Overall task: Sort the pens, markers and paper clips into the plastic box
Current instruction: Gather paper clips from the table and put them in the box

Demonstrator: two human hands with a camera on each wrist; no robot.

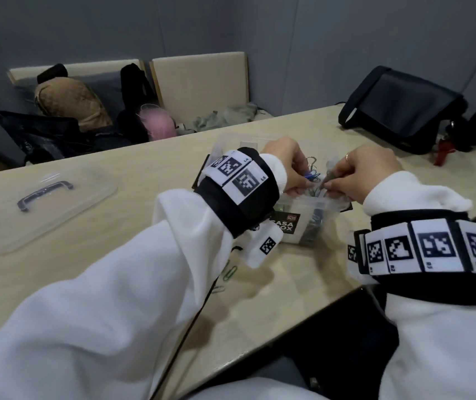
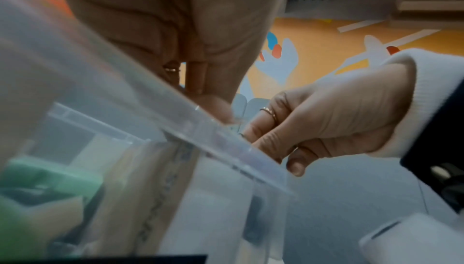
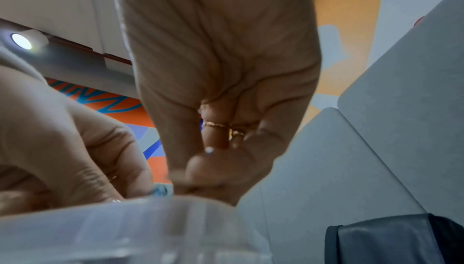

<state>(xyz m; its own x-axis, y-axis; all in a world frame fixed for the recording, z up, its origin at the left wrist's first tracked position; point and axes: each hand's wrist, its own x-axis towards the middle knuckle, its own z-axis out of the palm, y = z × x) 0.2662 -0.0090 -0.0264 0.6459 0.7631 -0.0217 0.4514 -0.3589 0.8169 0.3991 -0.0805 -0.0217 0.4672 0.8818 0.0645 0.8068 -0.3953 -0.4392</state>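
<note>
A clear plastic box point(image 1: 307, 223) stands open on the table, with dark pens or markers dimly visible through its front wall. Both hands hover just over its near rim point(image 2: 226, 139). My left hand point(image 1: 303, 183) pinches a small bunch of blue paper clips point(image 1: 312, 176), also visible in the right wrist view as the blue clips point(image 3: 158, 191). My right hand point(image 1: 327, 184) pinches a grey-green clip point(image 1: 324, 180) of the same tangle between thumb and forefinger. A silver clip point(image 1: 312, 161) sticks up behind them. Loose green paper clips point(image 1: 27, 272) lie on the table by my left sleeve.
The box's clear lid point(image 1: 43, 197) with a dark handle lies at the left of the table. A black bag point(image 1: 404, 108) and a red object point(image 1: 443, 151) sit at the far right. Chairs with bags stand behind the table. The table's front edge point(image 1: 303, 319) runs diagonally near my right arm.
</note>
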